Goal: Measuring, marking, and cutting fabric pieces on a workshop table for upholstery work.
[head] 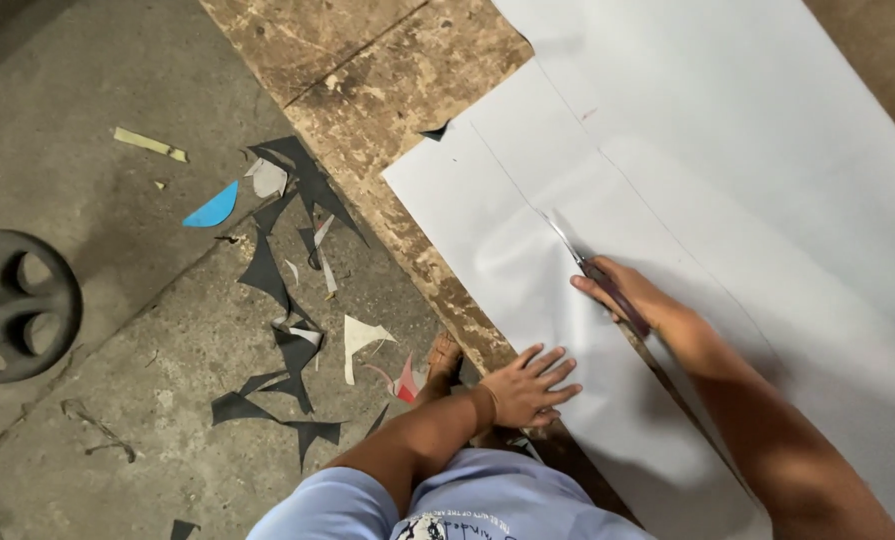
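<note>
Scissors [592, 272] sit clamped in your right hand [635, 300], fingers wrapped around the handles, blades pointing away from the grip along a cut line in the white sheet [527, 260]. Just beside that grip, your left hand [527, 385] lies flat with fingers spread, pressing the sheet's near strip onto the worn wooden table [397, 90]. Beyond the left hand, dark offcuts [287, 300] litter the concrete floor [87, 100].

Smooth matt white sheet [727, 130]; worn rough wooden table [387, 70]; metal scissors [592, 270]; gritty concrete floor [87, 90].
</note>
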